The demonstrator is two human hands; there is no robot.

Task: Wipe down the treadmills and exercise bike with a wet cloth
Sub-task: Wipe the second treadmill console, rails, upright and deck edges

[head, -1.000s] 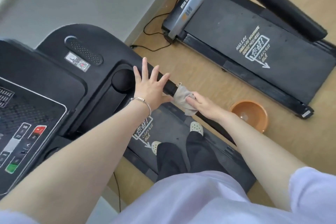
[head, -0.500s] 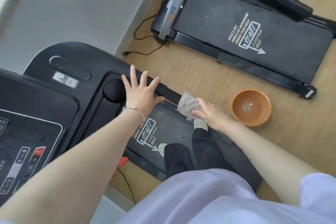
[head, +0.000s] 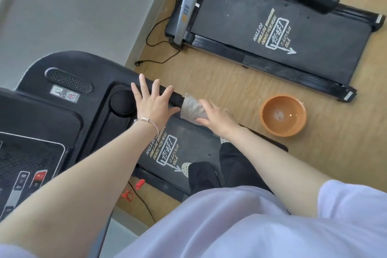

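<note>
Head view, looking steeply down: closest in, a pale lilac garment [head: 230, 226] fills the lower edge, and below it dark trouser legs end in light perforated shoes [head: 186, 168] standing on the belt of the near treadmill [head: 194, 140], beside its printed greeting mark. A red safety clip [head: 140, 183] on a cord hangs by the belt's left edge. To the left sits the treadmill's console [head: 31, 153] with its buttons, and further up a speaker grille and a QR sticker. Both bare forearms reach forward; the left wrist wears a thin silver bracelet [head: 146, 121]. The left hand [head: 154, 101] lies flat with fingers straight and spread, its palm pressing on the black handrail [head: 177, 98] and gripping nothing. Just beside it, the grey cloth [head: 192, 109] is wrapped over the handrail's end, and the right hand [head: 217, 118] holds it there with fingers curled over the fabric. Beyond the hands, on the wooden floor [head: 230, 81], an orange bowl [head: 280, 131] holds water, standing between the two machines. Farther off lies the second treadmill [head: 293, 27], its black belt bearing the same mark, with a silver upright at its left end. A black cable [head: 159, 56] trails from it along the grey wall [head: 83, 6].
</note>
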